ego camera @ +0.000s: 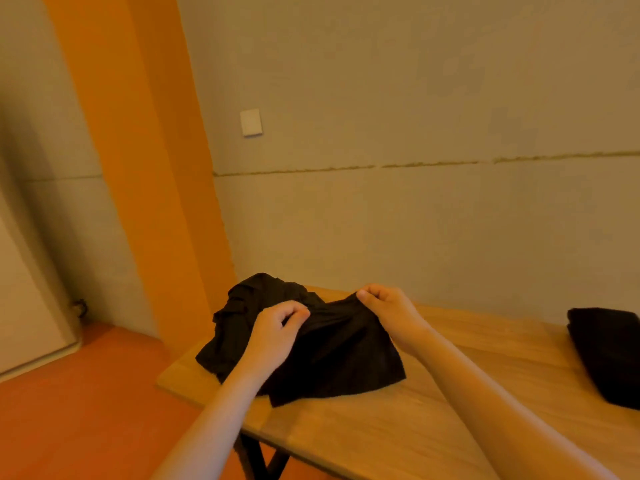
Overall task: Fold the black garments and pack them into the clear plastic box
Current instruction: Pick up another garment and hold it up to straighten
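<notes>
1. State: left hand (277, 332) and right hand (384, 308) each pinch the top edge of a black garment (332, 355), thumb and fingertips together on the cloth. It hangs partly lifted; the lower hem drapes on the table (433, 393) near the left end.
2. Behind it, a crumpled pile of black cloth (249, 306) sits at the table's far-left corner, touching or under the held piece. Can't tell if it's one garment or several.
3. A folded black stack (606, 355) lies at the right edge, well apart, cut off by the frame.
4. Clear plastic box: not in view. Packing target unknown from here.
5. Risk: the pile overhangs or sits right at the left edge. Tugging the held garment could drag it off onto the floor (86, 410).
6. Risk: black on black, tangled. Lifting may pull a second piece up with it.
7. Risk: the pinch is only at two points on a soft, bunched edge. Cloth may slip or sag in the middle, giving a skewed fold.
8. Risk: little free surface at this end. Spreading flat here puts the hem over the near edge.
</notes>
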`<state>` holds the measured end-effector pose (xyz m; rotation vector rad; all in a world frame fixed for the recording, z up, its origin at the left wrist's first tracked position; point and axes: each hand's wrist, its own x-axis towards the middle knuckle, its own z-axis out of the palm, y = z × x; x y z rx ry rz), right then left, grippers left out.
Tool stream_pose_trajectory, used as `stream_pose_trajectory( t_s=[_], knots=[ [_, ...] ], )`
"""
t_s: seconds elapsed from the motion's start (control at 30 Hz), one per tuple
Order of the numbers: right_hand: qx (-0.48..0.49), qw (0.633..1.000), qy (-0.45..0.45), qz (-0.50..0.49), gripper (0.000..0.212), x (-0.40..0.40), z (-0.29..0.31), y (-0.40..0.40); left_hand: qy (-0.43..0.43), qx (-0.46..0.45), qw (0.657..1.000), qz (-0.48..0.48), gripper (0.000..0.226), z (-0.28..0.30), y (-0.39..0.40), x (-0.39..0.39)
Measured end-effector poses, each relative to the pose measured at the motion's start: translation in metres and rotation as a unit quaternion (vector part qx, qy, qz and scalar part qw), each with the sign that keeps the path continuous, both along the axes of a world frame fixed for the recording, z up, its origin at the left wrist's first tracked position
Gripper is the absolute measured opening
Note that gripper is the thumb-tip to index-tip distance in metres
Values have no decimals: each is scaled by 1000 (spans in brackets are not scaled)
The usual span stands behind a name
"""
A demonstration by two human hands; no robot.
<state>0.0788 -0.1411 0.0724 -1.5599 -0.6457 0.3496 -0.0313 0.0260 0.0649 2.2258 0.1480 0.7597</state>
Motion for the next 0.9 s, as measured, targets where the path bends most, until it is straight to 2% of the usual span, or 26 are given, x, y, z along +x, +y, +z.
stream_pose_trajectory(
  t_s=[0.13,0.23,0.33,0.37,0.43,0.5,0.67,0.73,0.8,0.9],
  knots=[
    [-29,998,-49,32,25,0,43,-27,-38,-41,998,6,35,42,-16,19],
    [-123,984,-90,97,10,3,71,-54,-41,-92,994,-51,34,76,-23,22],
    [-207,964,-122,110,12,10,89,-83,60,-63,981,-177,30,100,-26,20],
    [-216,962,-130,108,14,11,95,-92,96,-41,975,-195,33,106,-28,20],
    [-212,962,-143,93,22,14,105,-107,122,-29,974,-186,21,116,-32,23],
    [-181,971,-143,65,26,16,113,-119,92,-59,979,-172,13,128,-36,27],
    [-102,986,-127,-34,31,9,133,-138,43,-146,971,-184,19,159,-44,37],
    [-127,979,-158,-27,25,7,144,-147,17,-159,969,-188,20,172,-46,40],
    [-206,960,-190,2,10,4,155,-154,-6,-163,968,-190,21,186,-48,43],
    [-278,941,-192,1,10,2,175,-165,-23,-146,969,-200,20,208,-54,42]
  ],
)
